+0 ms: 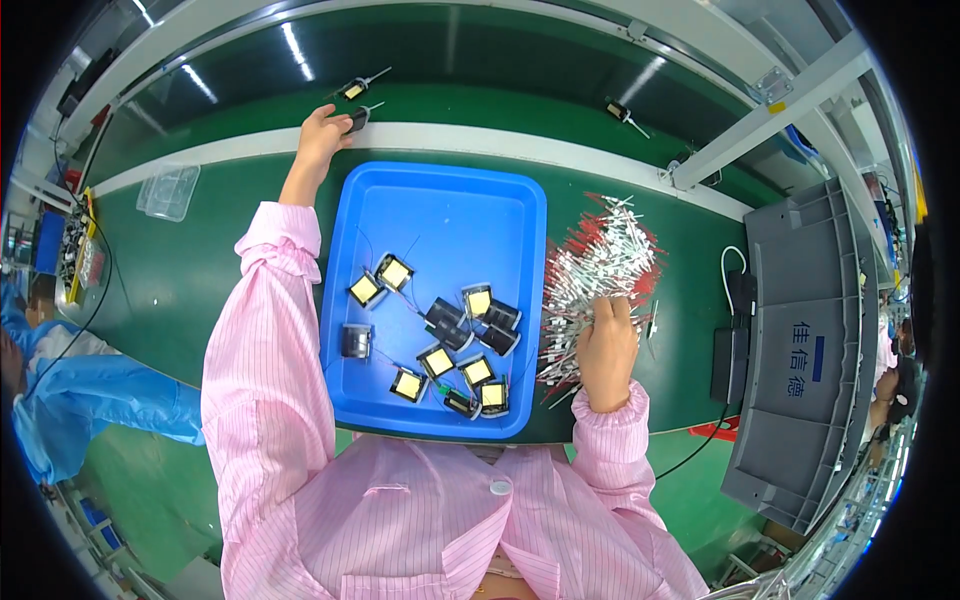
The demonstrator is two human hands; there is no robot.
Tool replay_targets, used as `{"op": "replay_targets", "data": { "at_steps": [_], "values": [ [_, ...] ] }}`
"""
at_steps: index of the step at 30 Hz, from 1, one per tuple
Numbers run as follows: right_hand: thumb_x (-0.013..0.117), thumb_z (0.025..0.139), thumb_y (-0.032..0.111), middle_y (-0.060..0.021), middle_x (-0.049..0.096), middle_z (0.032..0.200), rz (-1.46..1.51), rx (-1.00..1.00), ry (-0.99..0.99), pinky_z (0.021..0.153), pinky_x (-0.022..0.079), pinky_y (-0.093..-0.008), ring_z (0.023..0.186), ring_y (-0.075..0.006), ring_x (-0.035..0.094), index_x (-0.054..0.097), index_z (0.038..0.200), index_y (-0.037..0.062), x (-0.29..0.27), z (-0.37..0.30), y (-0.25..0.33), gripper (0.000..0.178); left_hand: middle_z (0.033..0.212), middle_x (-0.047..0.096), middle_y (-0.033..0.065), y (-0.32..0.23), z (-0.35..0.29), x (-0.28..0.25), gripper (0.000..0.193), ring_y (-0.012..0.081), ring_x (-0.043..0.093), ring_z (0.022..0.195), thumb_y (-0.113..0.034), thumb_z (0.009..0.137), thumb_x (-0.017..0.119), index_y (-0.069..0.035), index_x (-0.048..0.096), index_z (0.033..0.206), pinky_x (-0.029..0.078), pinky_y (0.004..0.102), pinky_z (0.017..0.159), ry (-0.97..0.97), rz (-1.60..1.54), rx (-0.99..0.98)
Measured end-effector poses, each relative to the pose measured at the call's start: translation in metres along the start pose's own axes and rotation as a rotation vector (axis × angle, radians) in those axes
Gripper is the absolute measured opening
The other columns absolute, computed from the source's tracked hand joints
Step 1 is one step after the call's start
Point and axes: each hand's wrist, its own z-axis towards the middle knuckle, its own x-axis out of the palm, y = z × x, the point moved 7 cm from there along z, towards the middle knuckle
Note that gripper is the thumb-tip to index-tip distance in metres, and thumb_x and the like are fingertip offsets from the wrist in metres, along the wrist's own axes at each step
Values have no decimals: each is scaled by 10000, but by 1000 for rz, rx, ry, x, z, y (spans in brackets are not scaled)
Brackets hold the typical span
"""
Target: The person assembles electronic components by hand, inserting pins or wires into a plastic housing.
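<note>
My left hand (322,138) reaches over the white rail, its fingers closed on a small black coil part (358,121) with a thin pale lead sticking out. Just beyond it on the green belt lies another black and yellow coil part (353,90). My right hand (606,350) is at the near side of a heap of thin red and white leads (605,250), fingertips pinched together and pointing down into it. What they grip is hidden. Between my arms, a blue tray (440,178) holds several black coil parts (480,372), many showing a yellow face.
A coil part with a lead (622,113) lies farther right on the belt (480,105). A clear plastic box (170,192) sits at the left of the green table. To the right stand a black adapter (729,362) and a grey crate (790,350). Someone in blue (110,395) is at left.
</note>
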Motion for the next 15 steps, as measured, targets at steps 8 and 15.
{"op": "replay_targets", "data": {
  "at_steps": [8, 15],
  "values": [
    [567, 708, -72, -138, 626, 777, 159, -14, -206, 558, 484, -417, 631, -343, 612, 668, 828, 26, -22, 1, -16, 185, 1249, 566, 199, -66, -82, -34, 489, 254, 578, 1116, -110, 837, 616, 43, 491, 1284, 441, 337, 950, -170, 150, 311],
    [456, 824, -147, -129, 674, 819, 404, 175, -302, 591, 523, -251, 658, -160, 649, 549, 1031, -57, -32, -9, -43, 245, 1083, 645, 124, -98, -247, -8, 320, 206, 602, 1014, -111, 872, 601, 19, 590, 1164, 477, 318, 843, 218, 312, 386]
  ]
}}
